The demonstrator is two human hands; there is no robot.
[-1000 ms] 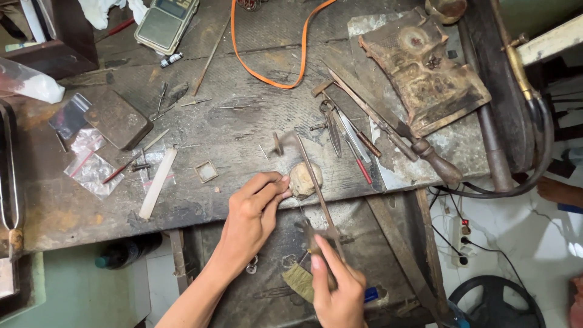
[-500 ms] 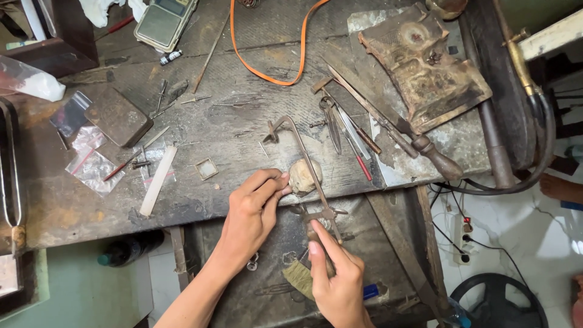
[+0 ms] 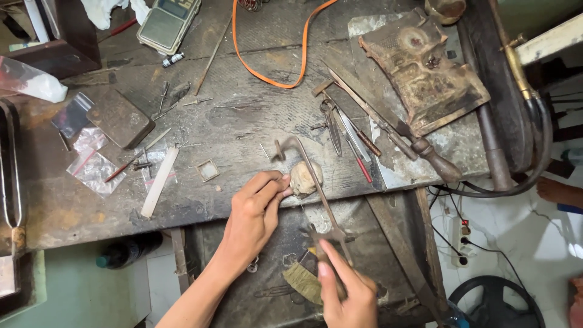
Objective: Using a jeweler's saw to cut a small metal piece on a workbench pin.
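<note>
Two hands at work. I read the left hand point(image 3: 255, 209) pinching a small pale lumpy block point(image 3: 305, 178) at the near edge of the worn grey wooden tabletop point(image 3: 243, 133), fingers point(image 3: 270, 182) clenched on its left side. Right hand point(image 3: 346, 291) is wrapped around the handle of a thin metal-framed hand saw point(image 3: 319, 188), whose frame crosses just over the block. Judgement: saw is light and stiff, its blade likely fragile; take hold at the handle. The block looks hard and small, apt to slip; hold it from the sides. An orange cord point(image 3: 267, 73) lies far off.
</note>
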